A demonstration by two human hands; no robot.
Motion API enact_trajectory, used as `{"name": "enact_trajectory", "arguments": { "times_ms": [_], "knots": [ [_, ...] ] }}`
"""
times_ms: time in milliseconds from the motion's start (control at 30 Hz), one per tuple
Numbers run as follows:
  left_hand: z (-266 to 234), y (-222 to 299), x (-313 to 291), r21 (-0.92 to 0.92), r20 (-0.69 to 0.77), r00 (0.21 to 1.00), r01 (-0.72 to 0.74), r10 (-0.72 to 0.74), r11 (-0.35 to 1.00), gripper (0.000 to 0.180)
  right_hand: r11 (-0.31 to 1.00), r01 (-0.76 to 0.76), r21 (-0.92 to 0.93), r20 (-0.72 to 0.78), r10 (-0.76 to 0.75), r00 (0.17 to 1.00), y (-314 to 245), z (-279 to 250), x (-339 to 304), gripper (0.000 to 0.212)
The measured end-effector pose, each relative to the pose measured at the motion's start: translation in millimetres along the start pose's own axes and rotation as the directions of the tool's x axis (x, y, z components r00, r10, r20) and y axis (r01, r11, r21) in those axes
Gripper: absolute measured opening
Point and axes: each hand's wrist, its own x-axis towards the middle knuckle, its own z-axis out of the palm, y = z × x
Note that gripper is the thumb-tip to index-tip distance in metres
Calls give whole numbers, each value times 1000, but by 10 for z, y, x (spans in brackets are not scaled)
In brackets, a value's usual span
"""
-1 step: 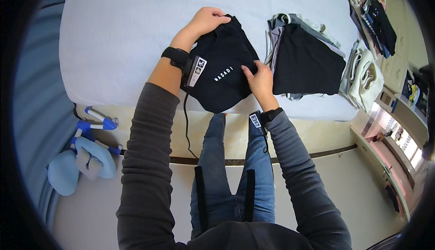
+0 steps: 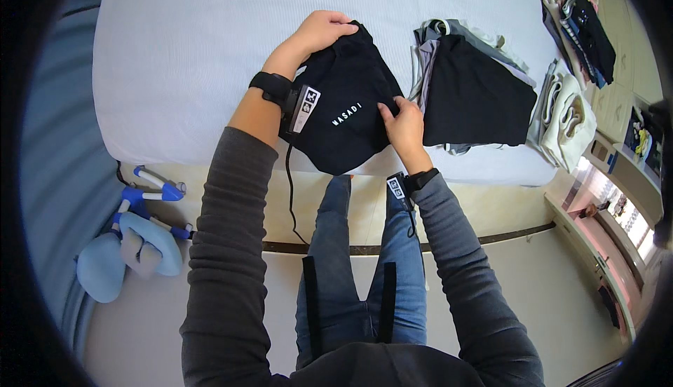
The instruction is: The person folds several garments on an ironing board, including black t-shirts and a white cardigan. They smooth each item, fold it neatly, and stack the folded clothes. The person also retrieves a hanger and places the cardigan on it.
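A folded black garment [image 2: 343,134] with small white lettering lies on the bed near its front edge; its kind does not show. My left hand [image 2: 324,32] pinches the garment's far end, thumb and fingers closed on the cloth. At its right side, my right hand [image 2: 405,124] has thumb and fingers closed on the edge, a little right of the lettering. The garment's near end reaches the bed's front edge. Just right of my right hand lies a stack of folded clothes [image 2: 480,96], black on top with grey and lilac layers beneath.
The bed [image 2: 210,71] has a pale striped sheet. Folded cream clothes [image 2: 566,117] and another pile of clothes [image 2: 589,36] lie along its right side. On the floor at left stands a light blue seat with a blue and white frame [image 2: 151,243]. A black cable [image 2: 289,191] hangs beside my left forearm.
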Motion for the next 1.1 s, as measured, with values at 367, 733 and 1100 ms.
{"name": "enact_trajectory", "arguments": {
  "times_ms": [367,733,1100],
  "knots": [
    [184,-17,331,323,-269,960,19,73,946,28,993,-78,-93,-49,74,996,-1,-192,-53,22],
    [434,-742,-1863,632,-612,575,-56,543,773,50,759,546,-355,247,-487,838,-370,64,372,64],
    [1157,-1020,-2101,-492,-770,506,-83,-388,867,43,987,54,152,166,-79,983,119,23,678,43]
  ]
}}
